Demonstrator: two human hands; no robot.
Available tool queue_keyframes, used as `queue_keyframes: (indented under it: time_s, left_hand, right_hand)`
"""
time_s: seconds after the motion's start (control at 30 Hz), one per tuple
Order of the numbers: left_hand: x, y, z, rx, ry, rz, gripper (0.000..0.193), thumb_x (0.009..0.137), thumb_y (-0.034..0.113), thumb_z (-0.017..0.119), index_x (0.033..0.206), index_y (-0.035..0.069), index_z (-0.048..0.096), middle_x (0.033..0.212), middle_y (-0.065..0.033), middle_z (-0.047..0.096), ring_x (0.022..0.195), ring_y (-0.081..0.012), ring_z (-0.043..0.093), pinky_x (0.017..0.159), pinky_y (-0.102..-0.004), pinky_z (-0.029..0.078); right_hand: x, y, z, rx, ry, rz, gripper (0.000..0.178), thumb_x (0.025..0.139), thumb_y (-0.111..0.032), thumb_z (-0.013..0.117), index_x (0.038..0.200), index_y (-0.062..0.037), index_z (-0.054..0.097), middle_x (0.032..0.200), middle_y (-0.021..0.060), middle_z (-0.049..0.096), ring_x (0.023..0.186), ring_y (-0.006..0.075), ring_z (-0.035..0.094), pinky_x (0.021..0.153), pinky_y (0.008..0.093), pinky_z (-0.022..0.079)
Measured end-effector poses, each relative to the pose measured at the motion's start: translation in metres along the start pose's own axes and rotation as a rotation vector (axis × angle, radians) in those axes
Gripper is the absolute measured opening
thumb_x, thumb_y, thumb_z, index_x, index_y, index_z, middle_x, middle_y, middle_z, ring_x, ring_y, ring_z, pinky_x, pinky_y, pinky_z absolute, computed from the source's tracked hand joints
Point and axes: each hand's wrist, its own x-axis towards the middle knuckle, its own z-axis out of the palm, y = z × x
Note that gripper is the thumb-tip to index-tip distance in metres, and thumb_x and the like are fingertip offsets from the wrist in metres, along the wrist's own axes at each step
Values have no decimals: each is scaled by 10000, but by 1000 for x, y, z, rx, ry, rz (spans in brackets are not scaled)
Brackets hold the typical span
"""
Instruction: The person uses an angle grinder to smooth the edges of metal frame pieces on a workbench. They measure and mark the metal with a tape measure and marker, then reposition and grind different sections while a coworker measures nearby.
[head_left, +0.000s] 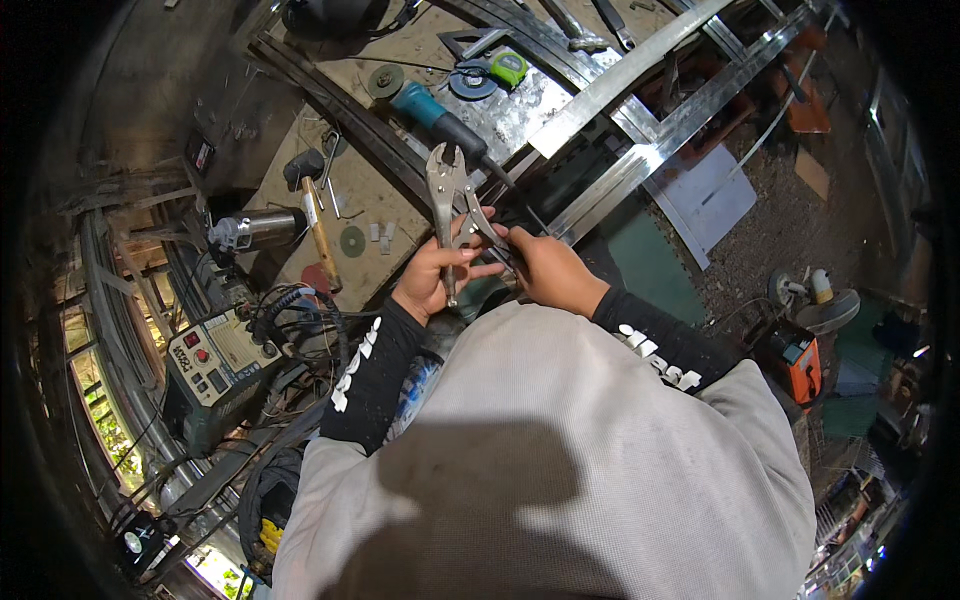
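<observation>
In front of my body I hold a pair of metal locking pliers (442, 195), their jaws pointing away from me and parted. My left hand (436, 272) is closed around the straight handle, thumb lying across it. On the other side, my right hand (556, 268) grips the end of the lower lever with its fingers curled. Just beyond the jaws lies a teal and black angle grinder (437, 117) with a disc at its head. Its rear body and cord run close past the pliers.
A welding machine (222, 358) stands at left. The table (290, 235) carries a hammer (322, 232), a metal bottle (257, 230), a green tape measure (508, 68) and cutting discs (472, 80). A shiny metal frame (610, 185) spans the upper right. An orange toolbox-like object (800, 368) sits at right.
</observation>
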Motion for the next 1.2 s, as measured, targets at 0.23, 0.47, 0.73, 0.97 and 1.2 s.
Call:
queue_keyframes:
  time_s: [0.23, 0.47, 0.73, 0.97, 1.2]
  left_hand:
    - [5, -3, 6, 653, 151, 33, 451, 961, 49, 615, 1405, 5, 551, 1333, -87, 639, 1235, -203, 599, 1048, -338, 467]
    - [19, 5, 6, 1010, 192, 86, 401, 1000, 201, 637, 1323, -32, 591, 1251, -177, 626, 1200, -265, 588, 1042, -382, 447]
    - [37, 12, 10, 1329, 146, 193, 396, 973, 157, 637, 1312, -45, 596, 1247, -218, 628, 1175, -357, 608, 1037, -410, 456]
    - [49, 20, 8, 1404, 122, 214, 408, 961, 135, 637, 1324, -44, 594, 1243, -238, 633, 1172, -406, 606, 1027, -425, 464]
    - [56, 22, -2, 1465, 101, 234, 390, 963, 145, 643, 1299, -47, 600, 1215, -227, 627, 1134, -385, 607, 1014, -420, 463]
  right_hand:
    - [-1, -3, 17, 473, -133, 17, 1179, 800, -531, 854, 1527, 156, 230, 1554, 381, 341, 1472, 420, 381, 1209, 426, 324]
    - [24, -2, 35, 640, -48, -74, 1279, 696, -495, 942, 1535, 116, 194, 1532, 310, 361, 1477, 402, 338, 1234, 426, 278]
    - [38, 0, 58, 672, 108, -25, 978, 719, -311, 937, 1403, 88, 363, 1368, 268, 510, 1326, 361, 516, 1136, 422, 407]
    - [50, 6, 64, 651, 137, -46, 832, 788, -160, 874, 1406, 54, 359, 1378, 218, 487, 1343, 326, 485, 1137, 406, 397]
    - [56, 13, 74, 639, 197, -79, 762, 797, -192, 861, 1366, 46, 414, 1338, 249, 518, 1307, 369, 524, 1110, 422, 425]
